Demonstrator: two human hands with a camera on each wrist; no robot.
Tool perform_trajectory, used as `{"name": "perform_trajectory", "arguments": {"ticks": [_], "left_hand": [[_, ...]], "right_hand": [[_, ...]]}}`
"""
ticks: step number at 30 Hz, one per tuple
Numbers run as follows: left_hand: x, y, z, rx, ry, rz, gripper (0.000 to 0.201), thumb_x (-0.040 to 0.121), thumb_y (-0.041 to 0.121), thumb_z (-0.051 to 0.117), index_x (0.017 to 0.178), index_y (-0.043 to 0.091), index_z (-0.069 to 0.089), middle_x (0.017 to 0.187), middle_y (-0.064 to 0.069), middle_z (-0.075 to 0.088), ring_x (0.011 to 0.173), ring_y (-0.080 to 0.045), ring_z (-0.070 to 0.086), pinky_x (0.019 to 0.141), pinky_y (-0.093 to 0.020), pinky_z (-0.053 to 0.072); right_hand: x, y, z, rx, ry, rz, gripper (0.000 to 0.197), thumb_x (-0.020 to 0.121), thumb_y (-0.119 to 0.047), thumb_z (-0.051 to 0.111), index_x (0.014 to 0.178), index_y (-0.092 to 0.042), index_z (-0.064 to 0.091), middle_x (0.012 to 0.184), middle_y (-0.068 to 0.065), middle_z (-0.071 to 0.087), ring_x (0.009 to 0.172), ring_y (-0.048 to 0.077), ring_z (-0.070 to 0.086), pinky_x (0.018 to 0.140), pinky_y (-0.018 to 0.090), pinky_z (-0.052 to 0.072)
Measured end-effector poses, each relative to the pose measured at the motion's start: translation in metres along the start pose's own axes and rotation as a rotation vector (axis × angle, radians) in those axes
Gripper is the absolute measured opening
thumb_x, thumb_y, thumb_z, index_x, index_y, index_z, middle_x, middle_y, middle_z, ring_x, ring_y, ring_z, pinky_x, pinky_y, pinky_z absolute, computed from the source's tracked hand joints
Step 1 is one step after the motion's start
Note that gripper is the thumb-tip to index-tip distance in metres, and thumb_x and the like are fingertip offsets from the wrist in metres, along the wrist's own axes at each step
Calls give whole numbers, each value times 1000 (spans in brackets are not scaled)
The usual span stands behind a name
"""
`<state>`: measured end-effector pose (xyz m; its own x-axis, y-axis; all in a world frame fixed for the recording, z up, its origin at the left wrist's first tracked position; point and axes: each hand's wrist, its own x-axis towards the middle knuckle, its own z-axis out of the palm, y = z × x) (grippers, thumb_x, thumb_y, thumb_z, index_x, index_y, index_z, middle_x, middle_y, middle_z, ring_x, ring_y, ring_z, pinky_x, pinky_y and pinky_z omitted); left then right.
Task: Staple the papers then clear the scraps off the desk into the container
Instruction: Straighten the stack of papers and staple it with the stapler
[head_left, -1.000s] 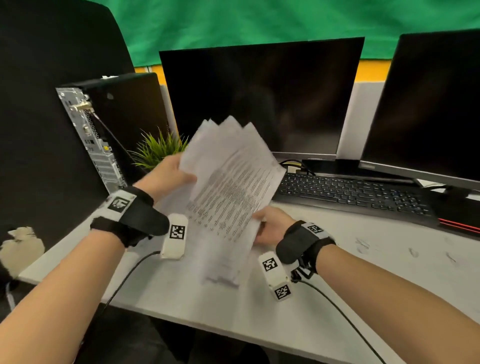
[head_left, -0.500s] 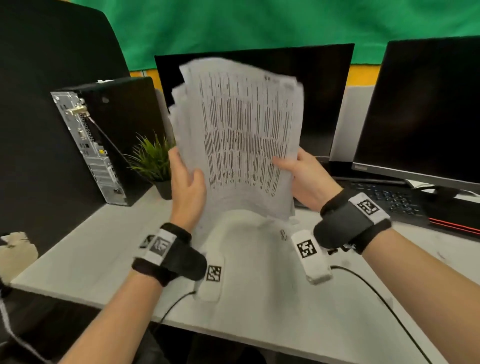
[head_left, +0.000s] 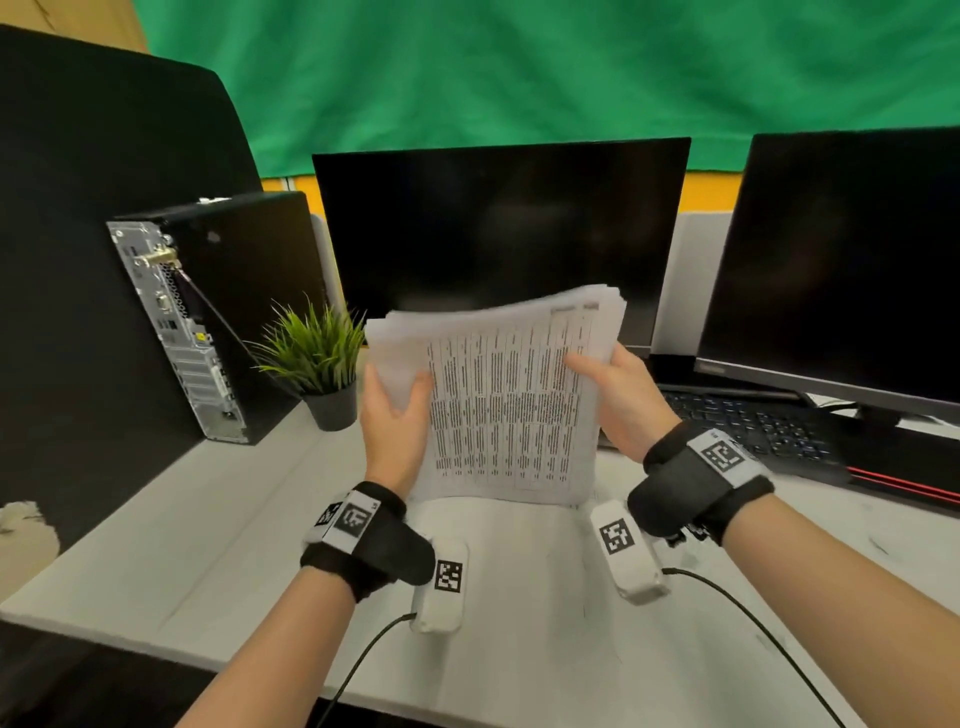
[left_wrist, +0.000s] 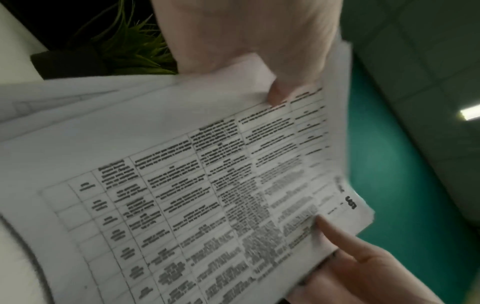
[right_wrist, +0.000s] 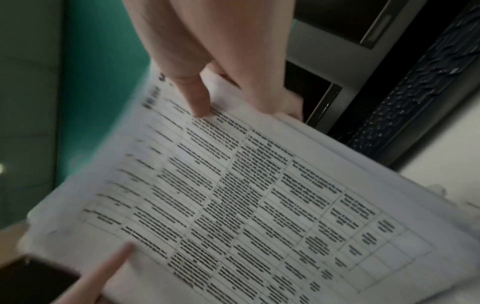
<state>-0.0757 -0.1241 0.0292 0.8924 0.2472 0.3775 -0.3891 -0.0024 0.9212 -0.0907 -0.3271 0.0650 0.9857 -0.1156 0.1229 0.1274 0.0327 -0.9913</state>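
Note:
A stack of printed papers (head_left: 509, 405) with tables of text stands on its lower edge on the white desk (head_left: 218, 525), in front of the middle monitor. My left hand (head_left: 397, 410) grips the stack's left side, thumb on the front sheet. My right hand (head_left: 605, 387) grips the right side the same way. The sheets' top edges are slightly fanned. The same papers (left_wrist: 182, 185) fill the left wrist view, my left thumb (left_wrist: 279, 94) pressing on them. In the right wrist view, the papers (right_wrist: 246, 205) lie under my right thumb (right_wrist: 197, 100). No stapler, scraps or container can be made out.
A potted green plant (head_left: 322, 358) and a small black computer case (head_left: 208, 312) stand at the left rear. Two dark monitors (head_left: 498, 234) rise behind. A black keyboard (head_left: 753, 421) lies at the right, behind my right wrist. Camera cables trail off the desk's front edge.
The papers went from tilted and fanned above the desk, to raised high and upright, and now sit lower with the bottom edge on the desk. Both hands came down with them.

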Motion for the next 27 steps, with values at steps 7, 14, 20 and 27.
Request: {"name": "perform_trajectory", "arguments": {"ticks": [7,14,20,27], "left_hand": [[-11,4,32,17,-78,159,27,97,19,44,117,33,33,117,0,54,110,-18,59,92,-39,54],[-6,-12,35,62,-142,72,42,93,14,54,117,34,26,110,-3,57,97,-19,62,70,-27,55],[4,-16,35,76,-144,52,28,98,15,46,123,29,45,100,14,59,90,2,58,81,-26,49],[23,34,53,267,-126,453,19,99,15,43,114,6,52,92,13,60,80,5,62,70,-25,53]], "right_hand": [[-2,-16,-22,5,50,-101,34,91,-11,53,125,-19,53,123,4,62,112,19,60,93,40,50],[4,-17,-28,-89,108,-106,36,95,-17,45,130,-13,42,126,10,56,110,21,58,98,45,46],[4,-22,-31,-218,61,-87,35,99,-16,38,134,-17,39,129,7,55,114,21,55,103,48,43],[-9,-78,-45,-953,154,-472,80,86,-9,59,148,-30,14,157,0,15,145,26,14,117,57,13]]}}
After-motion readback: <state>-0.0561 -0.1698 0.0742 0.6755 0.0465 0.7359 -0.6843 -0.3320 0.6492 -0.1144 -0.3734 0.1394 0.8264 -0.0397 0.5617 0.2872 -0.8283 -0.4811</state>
